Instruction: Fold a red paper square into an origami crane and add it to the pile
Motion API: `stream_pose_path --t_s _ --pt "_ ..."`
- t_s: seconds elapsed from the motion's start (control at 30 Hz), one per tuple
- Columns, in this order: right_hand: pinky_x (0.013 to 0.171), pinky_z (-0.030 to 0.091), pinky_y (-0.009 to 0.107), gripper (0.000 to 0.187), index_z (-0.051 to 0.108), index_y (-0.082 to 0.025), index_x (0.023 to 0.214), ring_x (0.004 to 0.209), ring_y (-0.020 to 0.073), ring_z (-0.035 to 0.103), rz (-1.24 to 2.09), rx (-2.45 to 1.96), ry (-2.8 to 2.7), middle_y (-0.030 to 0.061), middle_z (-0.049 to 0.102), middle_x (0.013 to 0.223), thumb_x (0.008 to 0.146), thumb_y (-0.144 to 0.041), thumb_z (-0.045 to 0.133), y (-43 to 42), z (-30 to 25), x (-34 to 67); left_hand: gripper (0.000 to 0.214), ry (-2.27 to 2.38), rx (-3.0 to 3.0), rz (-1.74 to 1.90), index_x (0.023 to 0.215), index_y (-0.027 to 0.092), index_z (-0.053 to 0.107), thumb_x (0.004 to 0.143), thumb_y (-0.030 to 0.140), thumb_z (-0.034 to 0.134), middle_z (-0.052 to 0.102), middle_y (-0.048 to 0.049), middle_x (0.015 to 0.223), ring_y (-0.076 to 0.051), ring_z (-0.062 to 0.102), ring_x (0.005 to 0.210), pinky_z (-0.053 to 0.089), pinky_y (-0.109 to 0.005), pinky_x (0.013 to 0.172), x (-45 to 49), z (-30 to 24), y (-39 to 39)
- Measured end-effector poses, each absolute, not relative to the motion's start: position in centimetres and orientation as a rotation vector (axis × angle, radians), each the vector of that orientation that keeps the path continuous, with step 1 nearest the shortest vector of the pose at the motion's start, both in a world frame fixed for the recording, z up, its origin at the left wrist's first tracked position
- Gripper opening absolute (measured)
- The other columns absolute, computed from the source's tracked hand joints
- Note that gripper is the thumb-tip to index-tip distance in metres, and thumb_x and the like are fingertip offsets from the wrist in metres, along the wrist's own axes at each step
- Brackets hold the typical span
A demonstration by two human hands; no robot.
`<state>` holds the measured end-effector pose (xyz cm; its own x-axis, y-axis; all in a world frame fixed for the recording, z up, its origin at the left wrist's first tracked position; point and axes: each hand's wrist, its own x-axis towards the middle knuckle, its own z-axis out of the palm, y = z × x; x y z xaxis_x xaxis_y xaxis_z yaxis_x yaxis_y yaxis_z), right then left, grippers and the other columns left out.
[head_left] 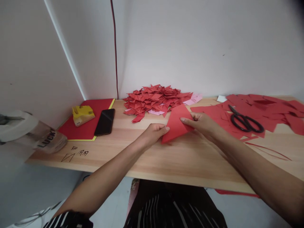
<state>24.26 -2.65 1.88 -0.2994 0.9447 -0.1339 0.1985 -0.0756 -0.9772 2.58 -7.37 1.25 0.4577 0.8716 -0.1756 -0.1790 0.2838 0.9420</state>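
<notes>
A red sheet of paper (177, 122) is held tilted above the wooden table, between my two hands. My left hand (155, 132) pinches its left edge between thumb and fingers. At the opposite edge, my right hand (199, 123) grips the paper with the thumb on top. Just behind the sheet lies a heap of folded red paper pieces (154, 99), with a few pink ones among them. Black-handled scissors (245, 122) rest to the right of my right hand, on top of loose red paper scraps (258, 109).
On the left, a black phone (104, 122) and a yellow packet (82, 114) lie on a red sheet with yellow edges (68, 130). A clear bottle (51, 139) marked "LUCKY" stands at the table's left end. Thin red strips (268, 148) lie to the right. A wall rises behind the table.
</notes>
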Motion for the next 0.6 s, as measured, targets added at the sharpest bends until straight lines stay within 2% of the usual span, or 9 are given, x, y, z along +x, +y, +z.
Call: stream_pose_path --t_s 0.1,0.27,0.4,0.5,0.6 --pt "0.072 0.056 0.034 0.034 0.071 -0.019 0.088 0.078 0.0218 0.07 1.357 -1.27 -1.43 0.0051 0.076 0.088 0.073 -0.049 0.074 -2.7 2.4 24.3 0.047 0.766 1.058 0.771 0.096 0.007 0.066 0.075 0.049 0.074 0.073 -0.0152 0.089 -0.021 0.07 0.08 0.053 -0.034 0.076 2.2 1.4 -7.4" --pt "0.075 0.055 0.034 0.033 0.072 -0.021 0.089 0.082 0.0222 0.07 1.294 -1.203 -1.326 0.0039 0.076 0.091 0.071 -0.049 0.076 -2.5 2.5 24.6 0.048 0.76 1.104 0.816 0.109 0.009 0.062 0.073 0.035 0.079 0.072 -0.0173 0.106 -0.024 0.071 0.093 0.054 -0.034 0.08 1.8 1.7 -7.6" --pt "0.074 0.055 0.033 0.033 0.072 -0.021 0.083 0.08 0.0214 0.07 1.389 -1.181 -1.295 0.0043 0.076 0.088 0.069 -0.049 0.079 -2.5 2.4 24.8 0.041 0.825 1.149 0.935 0.108 0.01 0.061 0.075 0.03 0.075 0.074 -0.013 0.095 -0.022 0.072 0.089 0.053 -0.031 0.08 1.8 1.6 -7.4" --pt "0.074 0.056 0.033 0.034 0.071 -0.022 0.09 0.08 0.021 0.07 1.543 -1.112 -1.348 0.005 0.075 0.091 0.071 -0.049 0.077 -2.3 2.5 25.3 0.029 0.866 1.162 1.055 0.099 0.011 0.06 0.077 0.026 0.071 0.074 -0.01 0.087 -0.02 0.072 0.082 0.054 -0.03 0.076 1.7 1.9 -7.2" --pt "0.062 0.054 0.028 0.038 0.07 -0.024 0.1 0.074 0.0173 0.067 1.501 -1.102 -1.422 0.0037 0.073 0.092 0.071 -0.048 0.077 -1.7 2.7 26.2 0.017 0.914 1.222 1.112 0.091 0.012 0.061 0.077 0.021 0.066 0.072 -0.0073 0.08 -0.017 0.07 0.075 0.053 -0.027 0.071 1.7 2.4 -7.2"
